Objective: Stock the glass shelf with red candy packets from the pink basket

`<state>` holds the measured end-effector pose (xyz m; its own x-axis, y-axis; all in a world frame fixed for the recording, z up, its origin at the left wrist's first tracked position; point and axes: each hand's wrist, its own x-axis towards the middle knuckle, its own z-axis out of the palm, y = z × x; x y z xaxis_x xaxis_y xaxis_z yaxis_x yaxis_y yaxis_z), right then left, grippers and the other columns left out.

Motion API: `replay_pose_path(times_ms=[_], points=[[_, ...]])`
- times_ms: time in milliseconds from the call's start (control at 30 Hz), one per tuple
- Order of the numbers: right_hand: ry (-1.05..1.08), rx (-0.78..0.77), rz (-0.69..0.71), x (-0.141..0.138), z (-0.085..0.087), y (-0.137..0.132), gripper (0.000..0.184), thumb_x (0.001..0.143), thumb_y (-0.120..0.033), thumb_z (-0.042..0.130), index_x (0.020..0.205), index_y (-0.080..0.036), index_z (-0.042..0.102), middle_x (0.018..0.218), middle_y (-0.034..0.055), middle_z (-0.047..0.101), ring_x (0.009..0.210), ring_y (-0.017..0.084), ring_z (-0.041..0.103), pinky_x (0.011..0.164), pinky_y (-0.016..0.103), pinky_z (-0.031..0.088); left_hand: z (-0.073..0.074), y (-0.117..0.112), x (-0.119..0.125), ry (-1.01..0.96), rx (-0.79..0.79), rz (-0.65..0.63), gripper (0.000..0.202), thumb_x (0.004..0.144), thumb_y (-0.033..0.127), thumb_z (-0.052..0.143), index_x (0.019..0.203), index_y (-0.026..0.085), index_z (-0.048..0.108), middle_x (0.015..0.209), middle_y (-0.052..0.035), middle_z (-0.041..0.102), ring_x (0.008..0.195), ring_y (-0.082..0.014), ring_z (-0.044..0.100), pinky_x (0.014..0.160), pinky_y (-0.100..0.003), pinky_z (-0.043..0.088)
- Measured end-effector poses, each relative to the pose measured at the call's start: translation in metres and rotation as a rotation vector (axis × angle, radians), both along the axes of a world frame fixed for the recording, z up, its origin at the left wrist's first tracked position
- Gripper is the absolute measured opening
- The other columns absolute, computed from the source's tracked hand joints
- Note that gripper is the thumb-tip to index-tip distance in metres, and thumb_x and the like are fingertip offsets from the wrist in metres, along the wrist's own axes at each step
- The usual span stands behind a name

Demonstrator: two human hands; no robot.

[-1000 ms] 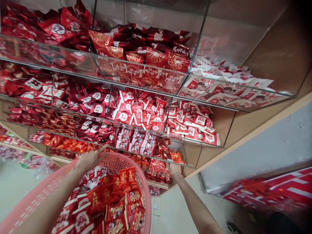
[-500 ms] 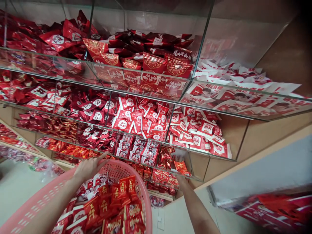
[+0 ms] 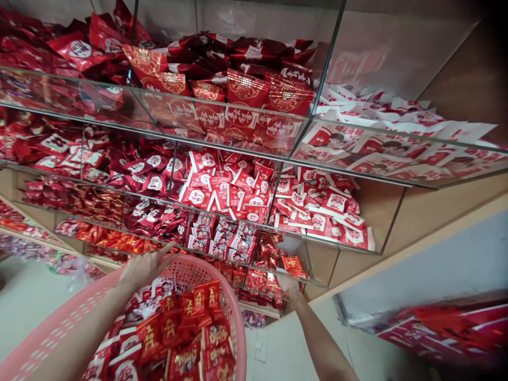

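"As you looked from the left, what came first?"

"The pink basket [image 3: 47,330]. The left hand [image 3: 143,269] lay over its far rim, one finger stretched out; I couldn't tell how firmly the others gripped."

"And inside?"

"Red-and-white packets [image 3: 125,365] lay along its left side, orange packets [image 3: 170,325] from the middle to its far right edge."

"Farther right?"

"The right hand [image 3: 289,284] was at the front edge of a low shelf compartment [image 3: 317,259], short of its right corner. With the fingers mostly hidden, I couldn't tell their spread or hold. One orange packet [image 3: 292,264] was just beside them."
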<state>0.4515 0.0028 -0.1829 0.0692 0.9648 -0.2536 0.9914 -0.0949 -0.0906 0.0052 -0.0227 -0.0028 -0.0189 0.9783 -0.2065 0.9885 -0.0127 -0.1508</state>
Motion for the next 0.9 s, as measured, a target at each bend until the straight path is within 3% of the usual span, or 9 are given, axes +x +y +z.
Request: replay_pose_path(times_ms=[100, 200, 467, 567, 667, 900], points=[[0.025, 0.017, -0.027, 0.001, -0.003, -0.005, 0.041, 0.095, -0.044, 0.04, 0.104, -0.015, 0.066, 0.098, 0.0113, 0.069, 0.094, 0.023, 0.064, 0.086, 0.039, 0.047, -0.001, 0.0, 0.0, 0.005, 0.008, -0.009, 0.067, 0.089, 0.055, 0.019, 0.148, 0.023, 0.021, 0.099, -0.0162, 0.072, 0.092, -0.0315, 0.067, 0.077, -0.04, 0.048], [0.049, 0.087, -0.043, 0.002, -0.004, -0.015, 0.055, 0.095, -0.05, 0.028, 0.107, -0.014, 0.068, 0.102, 0.0156, 0.07, 0.104, 0.028, 0.061, 0.096, 0.04, 0.038, -0.002, 0.0, 0.001, 0.012, -0.003, -0.012, 0.067, 0.09, 0.054, 0.017, 0.149, 0.022, 0.02, 0.098, -0.0166, 0.072, 0.091, -0.0315, 0.067, 0.076, -0.04, 0.048], [0.068, 0.157, -0.072, -0.005, -0.007, -0.035, 0.052, 0.093, -0.047, 0.035, 0.132, -0.015, 0.052, 0.133, 0.018, 0.054, 0.129, 0.033, 0.041, 0.11, 0.05, 0.01, -0.001, -0.001, 0.001, -0.031, -0.001, 0.023, 0.071, 0.088, 0.059, 0.018, 0.149, 0.024, 0.019, 0.093, -0.0153, 0.073, 0.09, -0.031, 0.067, 0.075, -0.039, 0.047], [0.07, 0.159, -0.091, -0.007, -0.005, -0.036, 0.054, 0.093, -0.048, 0.035, 0.131, -0.013, 0.052, 0.133, 0.019, 0.054, 0.13, 0.034, 0.039, 0.11, 0.052, 0.01, 0.0, -0.001, 0.002, -0.024, -0.004, 0.013, 0.07, 0.088, 0.06, 0.014, 0.149, 0.025, 0.019, 0.092, -0.0147, 0.073, 0.088, -0.0309, 0.068, 0.074, -0.038, 0.048], [0.081, 0.164, -0.107, -0.008, 0.001, -0.033, 0.055, 0.094, -0.05, 0.03, 0.125, -0.014, 0.058, 0.123, 0.0187, 0.061, 0.123, 0.035, 0.047, 0.108, 0.053, 0.013, 0.0, -0.001, 0.002, -0.002, -0.005, 0.0, 0.069, 0.089, 0.058, 0.013, 0.149, 0.025, 0.018, 0.092, -0.0144, 0.073, 0.088, -0.0305, 0.068, 0.073, -0.038, 0.048], [0.112, 0.071, -0.094, -0.025, 0.009, -0.008, 0.043, 0.095, -0.044, 0.036, 0.099, -0.014, 0.067, 0.098, 0.0134, 0.069, 0.094, 0.023, 0.063, 0.088, 0.036, 0.043, -0.004, 0.0, -0.001, 0.012, -0.012, -0.015, 0.068, 0.09, 0.054, 0.018, 0.149, 0.022, 0.02, 0.093, -0.0166, 0.073, 0.086, -0.0314, 0.068, 0.072, -0.038, 0.047]])
